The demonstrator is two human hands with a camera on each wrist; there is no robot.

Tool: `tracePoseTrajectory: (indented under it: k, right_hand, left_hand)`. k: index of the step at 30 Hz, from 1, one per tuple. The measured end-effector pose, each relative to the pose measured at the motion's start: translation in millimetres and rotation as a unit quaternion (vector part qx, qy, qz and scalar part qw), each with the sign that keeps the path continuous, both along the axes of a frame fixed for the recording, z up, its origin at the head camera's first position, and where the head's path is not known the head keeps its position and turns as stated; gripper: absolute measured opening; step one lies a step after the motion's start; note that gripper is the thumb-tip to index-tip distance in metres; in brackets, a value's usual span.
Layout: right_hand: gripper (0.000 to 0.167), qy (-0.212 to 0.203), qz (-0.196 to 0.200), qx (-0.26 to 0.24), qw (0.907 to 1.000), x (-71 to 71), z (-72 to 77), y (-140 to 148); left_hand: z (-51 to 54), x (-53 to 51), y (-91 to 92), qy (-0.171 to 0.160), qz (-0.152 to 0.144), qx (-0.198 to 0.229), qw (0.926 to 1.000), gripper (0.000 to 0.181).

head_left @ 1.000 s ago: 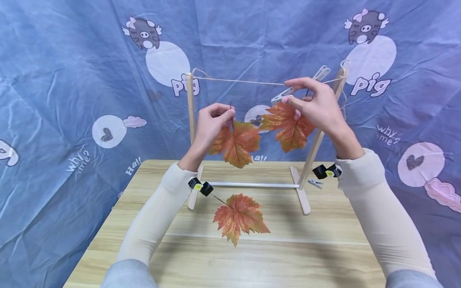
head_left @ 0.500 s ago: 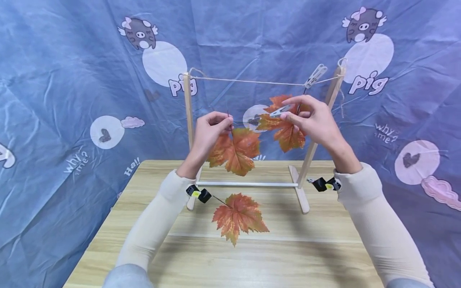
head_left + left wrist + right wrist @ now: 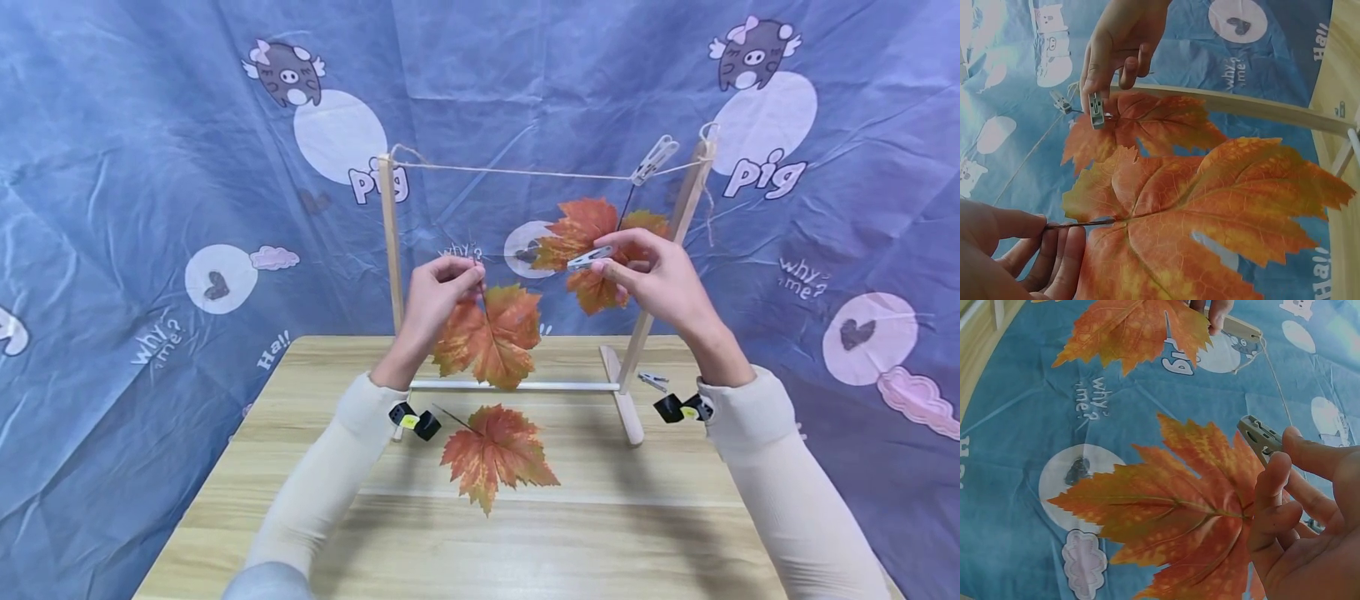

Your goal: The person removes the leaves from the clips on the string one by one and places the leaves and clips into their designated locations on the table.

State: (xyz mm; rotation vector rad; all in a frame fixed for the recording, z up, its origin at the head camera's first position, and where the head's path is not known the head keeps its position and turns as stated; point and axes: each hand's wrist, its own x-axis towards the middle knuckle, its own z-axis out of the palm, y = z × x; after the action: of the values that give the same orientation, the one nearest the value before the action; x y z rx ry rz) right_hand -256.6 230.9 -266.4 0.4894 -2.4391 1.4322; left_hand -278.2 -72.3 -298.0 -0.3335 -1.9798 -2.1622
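here, wood-grain table [image 3: 480, 554], blue backdrop [image 3: 472, 92], held leaf [image 3: 495, 337]

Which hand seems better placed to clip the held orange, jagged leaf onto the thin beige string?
Probably the right hand: it pinches a slim grey clothespin, while the left hand holds the leaf by its thin dark stem.

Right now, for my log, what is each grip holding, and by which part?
Left grip: a leaf, by its stem; right grip: a clothespin, by one end.
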Motion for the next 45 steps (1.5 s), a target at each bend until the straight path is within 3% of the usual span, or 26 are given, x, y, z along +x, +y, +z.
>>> tracePoseTrajectory:
  k: [14,23,32,45]
  right_hand:
    - [0.038,-0.038,-0.031,0.025,0.9985,4.2,-21.4,7]
    - [0.039,-0.054,-0.014,0.018,0.9983,4.1,-34.9,7]
    - [0.045,-0.088,0.006,0.006,0.9961,6.2,-50.6,9]
    - [0.043,-0.111,0.012,-0.014,0.9937,9.6,-70.5,11]
  left_hand:
    - [-23.4,1.3,-0.3,-0.039,-0.007,0.029,0.9988,0.01]
    - [-38.2,2.2,-2.4,-0.076,-0.007,0.055,0.9956,0.005]
    - [-57.0,2.9,-7.4,-0.086,-0.011,0.053,0.9948,0.009]
    - [-92.8,7.1,-11.0,-0.136,-0.009,0.09,0.9865,0.008]
